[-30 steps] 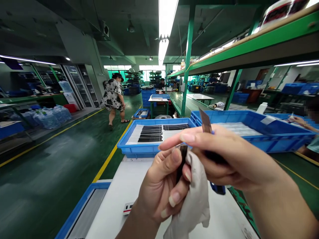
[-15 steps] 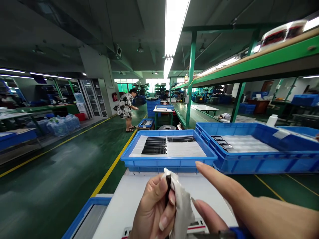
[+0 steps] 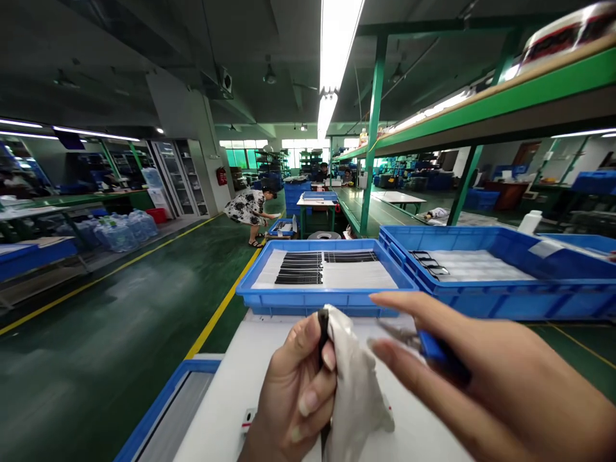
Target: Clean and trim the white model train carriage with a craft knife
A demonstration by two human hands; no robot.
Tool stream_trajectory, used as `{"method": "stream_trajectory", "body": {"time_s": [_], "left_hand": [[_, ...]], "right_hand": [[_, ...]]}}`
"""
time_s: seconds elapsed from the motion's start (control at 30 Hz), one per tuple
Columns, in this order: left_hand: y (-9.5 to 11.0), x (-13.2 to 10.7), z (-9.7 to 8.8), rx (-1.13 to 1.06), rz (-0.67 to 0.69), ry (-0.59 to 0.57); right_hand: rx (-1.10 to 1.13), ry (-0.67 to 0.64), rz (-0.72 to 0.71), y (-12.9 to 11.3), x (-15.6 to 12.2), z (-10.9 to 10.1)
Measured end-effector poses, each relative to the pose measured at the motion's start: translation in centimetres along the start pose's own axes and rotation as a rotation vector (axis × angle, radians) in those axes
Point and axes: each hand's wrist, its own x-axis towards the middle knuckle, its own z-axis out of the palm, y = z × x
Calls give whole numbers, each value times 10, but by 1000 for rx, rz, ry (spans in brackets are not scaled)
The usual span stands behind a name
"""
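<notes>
My left hand (image 3: 296, 391) is closed on a thin black strip (image 3: 323, 324) and a grey-white cloth (image 3: 355, 385) wrapped beside it. My right hand (image 3: 486, 378) grips a blue-handled blade tool (image 3: 428, 346), its metal tip pointing left toward the cloth, with the index finger stretched out above it. Both hands hover over a white table top (image 3: 240, 391). Beyond them a blue tray (image 3: 312, 298) holds rows of black strips (image 3: 303, 267) on white sheets.
A second blue tray (image 3: 505, 298) with a few black parts sits to the right under green shelving (image 3: 481, 96). Another blue tray corner (image 3: 158, 417) is at lower left. A person (image 3: 250, 208) bends over by a blue crate in the aisle with its yellow floor line.
My right hand rose from the bottom edge, bringing the blue-handled tool up beside the cloth. The person in the aisle has bent down. The view shifted slightly.
</notes>
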Motion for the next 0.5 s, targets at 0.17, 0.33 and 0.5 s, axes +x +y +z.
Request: {"method": "stream_trajectory", "body": {"time_s": [0.17, 0.33, 0.5], "left_hand": [[-6, 12, 24, -80, -69, -64], [-13, 24, 35, -120, -168, -141], [-14, 26, 42, -138, -183, -79]], "right_hand": [[958, -221, 414, 11, 23, -2], [1497, -401, 444, 11, 27, -2], [1584, -493, 436, 9, 28, -11]]}}
